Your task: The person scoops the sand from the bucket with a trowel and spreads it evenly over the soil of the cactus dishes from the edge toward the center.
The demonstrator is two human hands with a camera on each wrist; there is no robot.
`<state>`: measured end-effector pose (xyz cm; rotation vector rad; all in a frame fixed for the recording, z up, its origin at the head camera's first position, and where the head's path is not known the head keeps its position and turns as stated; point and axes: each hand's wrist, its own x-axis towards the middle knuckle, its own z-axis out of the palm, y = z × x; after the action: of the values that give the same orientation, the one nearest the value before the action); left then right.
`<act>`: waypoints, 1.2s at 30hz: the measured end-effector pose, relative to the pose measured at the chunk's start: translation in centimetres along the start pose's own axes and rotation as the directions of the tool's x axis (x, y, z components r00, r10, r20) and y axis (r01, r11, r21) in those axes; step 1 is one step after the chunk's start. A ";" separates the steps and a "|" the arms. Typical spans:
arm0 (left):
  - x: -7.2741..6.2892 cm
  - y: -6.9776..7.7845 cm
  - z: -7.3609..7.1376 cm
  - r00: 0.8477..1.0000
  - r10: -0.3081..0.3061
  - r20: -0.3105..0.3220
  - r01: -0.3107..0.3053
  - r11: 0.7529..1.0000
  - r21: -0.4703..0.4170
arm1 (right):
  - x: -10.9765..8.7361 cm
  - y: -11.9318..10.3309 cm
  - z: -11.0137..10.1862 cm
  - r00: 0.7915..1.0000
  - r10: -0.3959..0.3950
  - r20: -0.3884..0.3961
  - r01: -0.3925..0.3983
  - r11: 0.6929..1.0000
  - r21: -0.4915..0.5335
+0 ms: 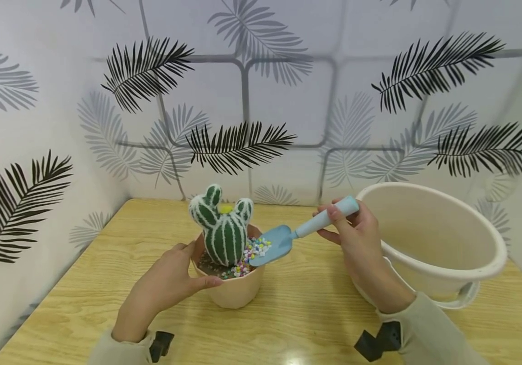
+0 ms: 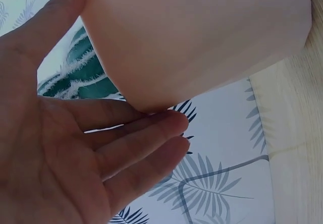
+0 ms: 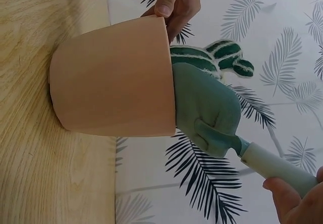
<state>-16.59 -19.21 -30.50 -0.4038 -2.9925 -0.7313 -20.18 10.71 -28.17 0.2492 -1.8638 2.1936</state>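
A leaf-print backdrop (image 1: 288, 106) stands behind a wood-grain table (image 1: 297, 314). In the head view, the left hand (image 1: 165, 279) holds the pot (image 1: 235, 294) at its rim, thumb wide of the fingers; the right hand (image 1: 357, 238) grips the scoop (image 1: 282, 242), its tip sloping over the rim, coloured bits (image 1: 248, 258) lying beside the cactus (image 1: 226, 238). A tub (image 1: 475, 274) stands at right. The left wrist view shows fingertips touching the pot. In the right wrist view, scoop-to-rim contact is uncertain; a steady pot and slow, low tilt would likely limit spills.
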 end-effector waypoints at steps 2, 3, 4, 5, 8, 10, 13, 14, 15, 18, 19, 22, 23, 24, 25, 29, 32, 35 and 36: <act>0.0 0.1 0.1 1.000 0.010 -0.017 -0.010 1.000 0.003 | 0.0 0.1 0.0 1.000 0.002 0.004 -0.002 1.000 0.002; 0.0 0.1 0.2 1.000 0.012 -0.026 -0.011 1.000 0.006 | 0.0 0.1 0.0 1.000 0.003 0.005 -0.003 1.000 0.003; 0.0 0.2 0.3 0.999 0.012 -0.034 -0.012 1.000 0.008 | 0.0 0.1 0.0 1.000 0.004 0.006 -0.004 1.000 0.005; -0.1 0.2 0.3 0.999 0.011 -0.039 -0.010 1.000 0.009 | 0.0 0.2 -0.1 1.000 0.005 0.008 -0.005 1.000 0.006; -0.1 0.4 0.5 0.998 0.008 -0.060 -0.006 1.000 0.024 | 0.0 0.2 -0.1 1.000 0.005 0.012 -0.005 1.000 0.005; -0.2 0.6 0.5 0.998 -0.002 -0.065 0.005 0.999 0.034 | 0.0 0.2 -0.1 1.000 0.009 0.014 -0.009 1.000 -0.001; -0.3 0.9 0.5 0.997 -0.034 -0.064 0.038 0.998 0.056 | 0.1 0.2 -0.1 1.000 0.008 0.018 -0.008 1.000 -0.005; -0.3 1.0 0.5 0.997 -0.048 -0.061 0.052 0.997 0.060 | 0.1 0.2 -0.1 1.000 0.007 0.018 -0.007 1.000 -0.005; -0.3 1.1 0.5 0.996 -0.062 -0.056 0.066 0.996 0.063 | 0.1 0.2 -0.1 1.000 0.006 0.020 -0.006 1.000 -0.005; -0.3 1.3 0.5 0.995 -0.091 -0.043 0.094 0.993 0.065 | 0.1 0.2 -0.1 1.000 -0.003 0.028 0.003 1.000 -0.006; -0.4 1.3 0.4 0.995 -0.094 -0.039 0.096 0.993 0.063 | 0.1 0.2 -0.1 1.000 -0.003 0.028 0.003 1.000 -0.007; -0.5 1.3 0.3 0.996 -0.083 -0.029 0.084 0.995 0.061 | 0.0 0.2 -0.1 1.000 0.000 0.031 0.000 1.000 -0.010; -0.5 1.3 0.3 0.997 -0.074 -0.027 0.075 0.995 0.061 | 0.0 0.2 -0.1 1.000 0.000 0.031 0.000 1.000 -0.012; -0.6 1.2 0.3 0.998 -0.064 -0.028 0.066 0.996 0.060 | 0.0 0.2 -0.1 1.000 0.001 0.028 0.000 1.000 -0.013; -0.6 1.2 0.2 0.998 -0.055 -0.029 0.057 0.997 0.060 | 0.0 0.2 0.0 1.000 0.001 0.027 0.000 1.000 -0.012; -0.6 1.1 0.2 0.998 -0.037 -0.042 0.039 0.998 0.056 | 0.1 0.2 0.1 0.999 -0.012 0.030 0.012 1.000 -0.006; -0.6 1.2 0.2 0.997 -0.050 -0.052 0.052 0.997 0.055 | 0.1 0.3 0.1 0.999 -0.010 0.033 0.009 1.000 0.006; -0.6 1.4 0.2 0.996 -0.070 -0.063 0.074 0.995 0.069 | 0.1 0.3 0.0 1.000 0.000 0.031 0.000 1.000 0.004; -0.6 1.5 0.3 0.995 -0.076 -0.065 0.081 0.994 0.076 | 0.1 0.3 -0.1 1.000 0.002 0.028 -0.002 1.000 0.003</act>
<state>-15.65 -17.95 -30.12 -0.2560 -2.9821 -0.6173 -20.40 10.72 -28.46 0.2804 -1.8763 2.2050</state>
